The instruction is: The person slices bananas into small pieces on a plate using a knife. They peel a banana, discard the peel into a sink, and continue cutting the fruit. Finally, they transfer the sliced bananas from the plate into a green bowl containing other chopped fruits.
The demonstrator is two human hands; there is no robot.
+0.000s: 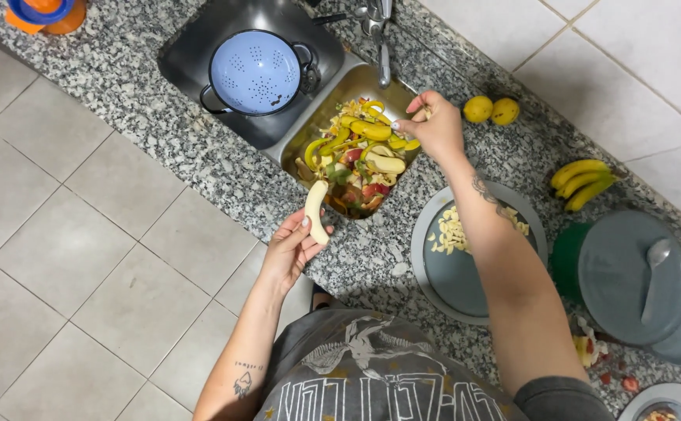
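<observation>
Your left hand [290,253] is closed around a peeled banana [316,211], holding it by its lower end, upright over the edge of the granite counter [161,125] just beside the small sink basin [321,97]. That basin is heaped with banana peels [367,129] and other fruit scraps. Your right hand [436,129] hangs over the far corner of the same heap, fingers pinched together; whether a bit of peel is between them you cannot tell from here.

You look to be at the end of peeling, with the skin dropped among the scraps and the bare fruit ready. By that reading, the next move calls for bringing the banana across to the grey plate [442,292] near your right forearm, where pale cut pieces [451,232] already lie. Keep a gentle grip, since peeled fruit is slick and soft.

A blue colander [255,72] sits in the larger basin, and unpeeled bananas [582,183] rest further along.
</observation>
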